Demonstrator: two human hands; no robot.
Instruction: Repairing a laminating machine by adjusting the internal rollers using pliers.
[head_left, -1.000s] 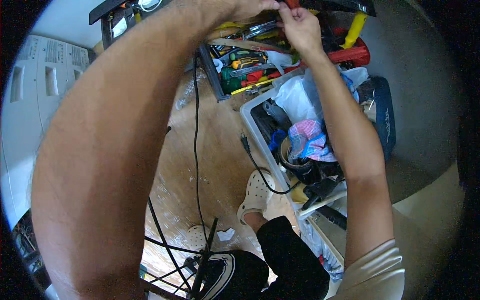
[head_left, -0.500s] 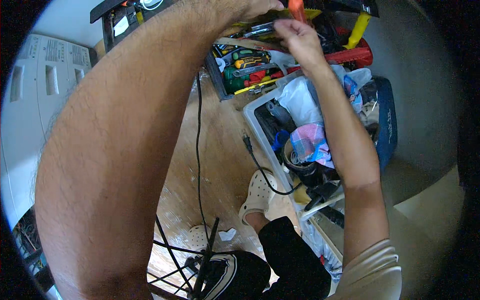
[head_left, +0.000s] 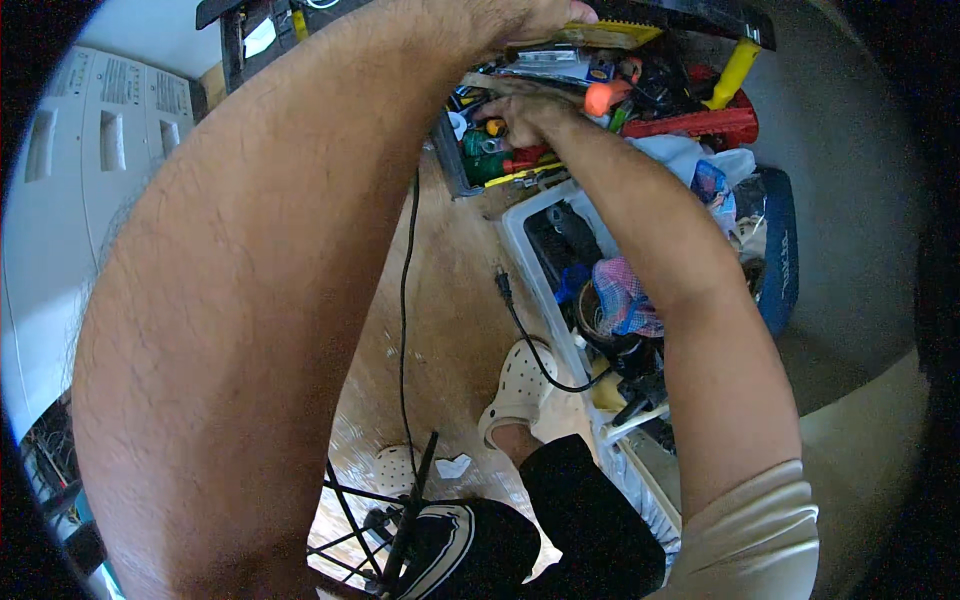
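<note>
My left hand (head_left: 540,18) is at the top edge, beside a yellow-edged strip (head_left: 610,36); most of its fingers are hidden, so its grip cannot be made out. Lower down, my right hand (head_left: 528,116) reaches into a dark toolbox (head_left: 452,160) crowded with hand tools. Its fingers are spread over the tools, near a yellow-and-black handle (head_left: 494,127) and a red handle (head_left: 530,158), with nothing visibly held. An orange handle (head_left: 604,98) lies just right of that hand. Behind it is a clear flat package (head_left: 550,66).
A clear plastic bin (head_left: 522,222) with bags and a checked cloth (head_left: 622,295) stands nearer me. Beyond it is a blue case (head_left: 780,250). A black plug cord (head_left: 510,300) and a long cable (head_left: 404,330) lie on the wooden floor. White cabinets (head_left: 90,200) stand left.
My right hand has moved down and left, from beside the upright orange handle to the tools in the toolbox. The orange handle now lies lower among them. The view has shifted slightly.
</note>
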